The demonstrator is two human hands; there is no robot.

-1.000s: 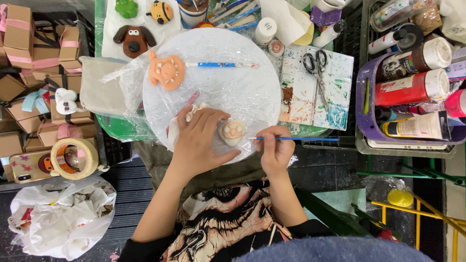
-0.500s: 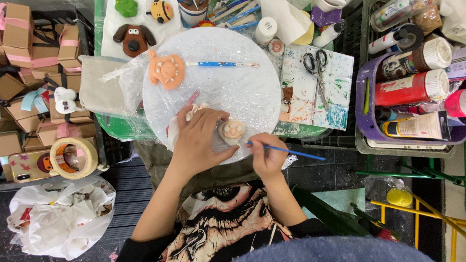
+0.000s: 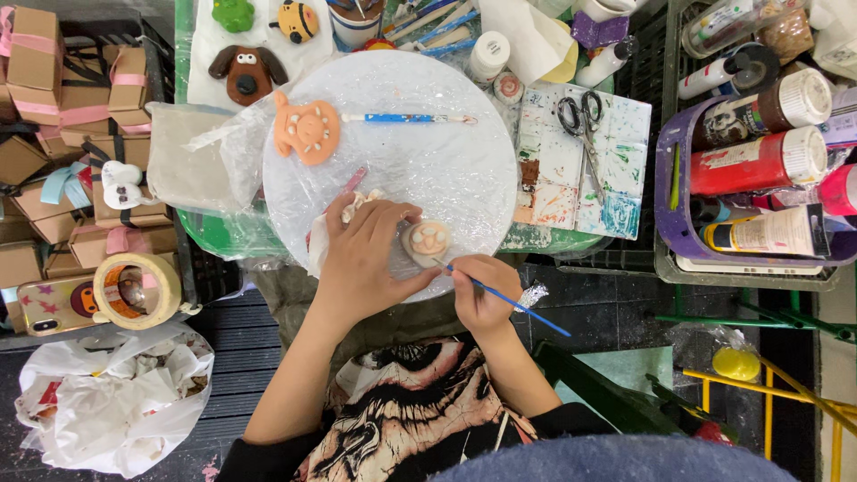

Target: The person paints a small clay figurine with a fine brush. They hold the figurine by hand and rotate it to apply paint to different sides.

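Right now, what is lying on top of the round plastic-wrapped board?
On the round board lie an orange clay face, a blue-handled tool and a small pale clay piece. The left hand steadies that piece and hides whatever lies beneath the palm.

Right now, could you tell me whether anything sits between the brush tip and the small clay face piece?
Nothing visible does: the blue brush in the right hand already reaches the clay face piece, which the left hand steadies.

I swung the blue brush (image 3: pixel 504 299) from lying flat along the near table edge to angled, tip up against the small clay piece (image 3: pixel 427 241). My right hand (image 3: pixel 482 299) shifted left with it.
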